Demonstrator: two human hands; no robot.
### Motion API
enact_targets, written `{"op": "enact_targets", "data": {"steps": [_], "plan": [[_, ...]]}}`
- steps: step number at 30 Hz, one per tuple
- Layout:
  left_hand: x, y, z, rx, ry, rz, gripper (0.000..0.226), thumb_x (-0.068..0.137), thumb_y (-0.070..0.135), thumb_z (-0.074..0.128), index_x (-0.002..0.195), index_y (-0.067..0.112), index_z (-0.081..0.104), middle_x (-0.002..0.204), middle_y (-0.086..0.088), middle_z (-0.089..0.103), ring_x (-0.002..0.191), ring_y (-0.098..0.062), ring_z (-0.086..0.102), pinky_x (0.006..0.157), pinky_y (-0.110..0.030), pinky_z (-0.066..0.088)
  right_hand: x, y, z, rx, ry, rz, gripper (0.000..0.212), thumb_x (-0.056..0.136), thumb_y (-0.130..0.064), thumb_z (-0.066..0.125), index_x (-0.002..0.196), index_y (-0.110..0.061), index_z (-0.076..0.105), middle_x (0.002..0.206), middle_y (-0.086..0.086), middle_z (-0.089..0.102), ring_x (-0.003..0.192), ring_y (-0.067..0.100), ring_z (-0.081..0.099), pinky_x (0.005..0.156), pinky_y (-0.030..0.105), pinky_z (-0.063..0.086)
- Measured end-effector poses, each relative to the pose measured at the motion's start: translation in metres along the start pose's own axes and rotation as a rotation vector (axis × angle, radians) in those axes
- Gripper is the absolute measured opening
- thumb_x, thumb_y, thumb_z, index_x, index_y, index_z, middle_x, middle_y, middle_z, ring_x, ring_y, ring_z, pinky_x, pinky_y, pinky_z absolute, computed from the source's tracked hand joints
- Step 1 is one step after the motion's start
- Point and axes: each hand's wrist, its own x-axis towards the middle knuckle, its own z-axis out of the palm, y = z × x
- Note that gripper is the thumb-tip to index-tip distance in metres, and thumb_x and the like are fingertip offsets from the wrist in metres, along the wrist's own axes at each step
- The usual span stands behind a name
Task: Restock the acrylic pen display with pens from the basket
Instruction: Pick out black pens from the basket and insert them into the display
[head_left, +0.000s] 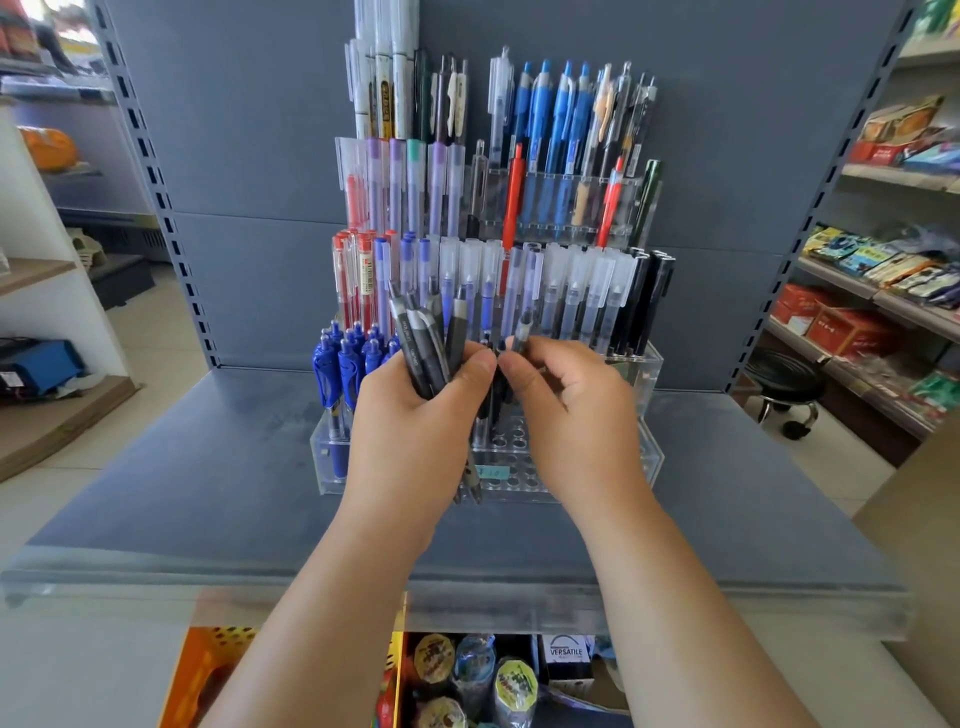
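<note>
The left hand (415, 415) grips a bundle of black pens (428, 345), fanned upward, in front of the tiered acrylic pen display (644, 410) on a grey shelf (182, 499). The right hand (566, 410) pinches a single dark pen (523, 327) just beside the bundle, above the front tier's open holes. Blue click pens (340, 366) fill the front tier's left end. An orange basket (202, 675) sits below the shelf edge.

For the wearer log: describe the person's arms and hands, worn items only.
Both forearms are bare to the frame's bottom edge: no sleeves or cuffs. The left hand and right hand show no gloves, rings, watch or bracelet. Fingers uncovered, nails short and unpainted.
</note>
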Motion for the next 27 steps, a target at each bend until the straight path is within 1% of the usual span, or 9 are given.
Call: {"op": "enact_targets", "data": {"steps": [3, 7, 12, 16, 18, 20, 23, 25, 27], "plan": [[0.000, 0.001, 0.001, 0.000, -0.001, -0.013, 0.013, 0.090, 0.025, 0.070, 0.079, 0.018, 0.070, 0.064, -0.003, 0.063, 0.060, -0.009, 0.056, 0.058, -0.024, 0.051, -0.002, 0.001, 0.007, -0.035, -0.004, 0.015, 0.022, 0.096, -0.037, 0.063, 0.092, -0.018, 0.073, 0.076, -0.009, 0.061, 0.067, 0.002, 0.054, 0.059, 0.019, 0.038], [0.000, -0.003, 0.001, 0.007, -0.037, 0.017, 0.016, 0.090, 0.022, 0.071, 0.074, 0.022, 0.067, 0.055, 0.014, 0.060, 0.051, 0.000, 0.053, 0.049, -0.013, 0.044, -0.003, 0.000, 0.010, 0.044, 0.042, 0.100, 0.020, 0.094, -0.032, 0.066, 0.108, -0.020, 0.074, 0.086, -0.009, 0.071, 0.077, 0.006, 0.065, 0.068, 0.025, 0.052], [-0.005, -0.004, 0.002, -0.002, -0.081, 0.048, 0.004, 0.090, 0.020, 0.071, 0.089, 0.017, 0.069, 0.064, 0.008, 0.068, 0.056, -0.004, 0.061, 0.054, -0.014, 0.048, -0.004, -0.001, 0.008, 0.149, 0.026, 0.191, 0.002, 0.092, -0.025, 0.068, 0.094, -0.026, 0.069, 0.078, -0.014, 0.067, 0.071, -0.001, 0.062, 0.064, 0.017, 0.050], [-0.011, -0.003, 0.001, -0.037, -0.115, 0.080, 0.006, 0.091, 0.013, 0.068, 0.096, 0.012, 0.065, 0.071, 0.000, 0.071, 0.064, -0.015, 0.069, 0.062, -0.024, 0.057, -0.008, -0.001, 0.006, 0.117, 0.020, 0.226, 0.014, 0.090, -0.024, 0.069, 0.085, -0.035, 0.063, 0.078, -0.012, 0.069, 0.074, 0.002, 0.066, 0.071, 0.029, 0.056], [-0.013, -0.003, 0.000, -0.038, -0.110, 0.086, 0.006, 0.091, 0.014, 0.068, 0.096, 0.013, 0.065, 0.075, -0.002, 0.072, 0.066, -0.014, 0.070, 0.061, -0.021, 0.056, -0.010, 0.002, 0.006, 0.084, 0.015, 0.236, 0.003, 0.089, -0.026, 0.071, 0.088, -0.027, 0.068, 0.080, -0.010, 0.071, 0.076, 0.007, 0.068, 0.073, 0.037, 0.058], [-0.014, -0.003, -0.001, -0.054, -0.089, 0.079, 0.007, 0.091, 0.016, 0.068, 0.097, 0.012, 0.067, 0.080, -0.004, 0.074, 0.068, -0.014, 0.071, 0.060, -0.017, 0.054, -0.012, 0.004, 0.006, 0.042, 0.003, 0.235, 0.011, 0.089, -0.029, 0.072, 0.094, -0.019, 0.072, 0.082, -0.009, 0.072, 0.078, 0.010, 0.070, 0.074, 0.039, 0.059], [-0.013, -0.004, -0.001, -0.036, -0.084, 0.078, 0.008, 0.093, 0.020, 0.066, 0.095, 0.013, 0.068, 0.083, -0.007, 0.075, 0.071, -0.014, 0.070, 0.062, -0.019, 0.055, -0.012, 0.003, 0.004, 0.042, -0.035, 0.249, 0.021, 0.088, -0.033, 0.073, 0.103, -0.019, 0.071, 0.087, -0.008, 0.073, 0.081, 0.011, 0.070, 0.075, 0.036, 0.058], [-0.012, -0.006, 0.000, -0.010, -0.077, 0.093, 0.010, 0.094, 0.023, 0.064, 0.093, 0.014, 0.067, 0.082, -0.009, 0.074, 0.069, -0.012, 0.067, 0.064, -0.023, 0.057, -0.012, 0.002, 0.002, 0.010, -0.049, 0.251, 0.029, 0.087, -0.033, 0.074, 0.112, -0.019, 0.068, 0.094, -0.012, 0.069, 0.083, 0.009, 0.065, 0.074, 0.027, 0.052], [-0.013, -0.006, 0.001, -0.001, -0.057, 0.084, 0.010, 0.094, 0.026, 0.064, 0.094, 0.016, 0.067, 0.081, -0.001, 0.074, 0.070, -0.007, 0.066, 0.066, -0.022, 0.056, -0.012, -0.003, -0.003, -0.028, -0.014, 0.223, 0.028, 0.088, -0.030, 0.074, 0.114, -0.022, 0.065, 0.093, -0.017, 0.061, 0.077, 0.003, 0.058, 0.072, 0.023, 0.048]]}}
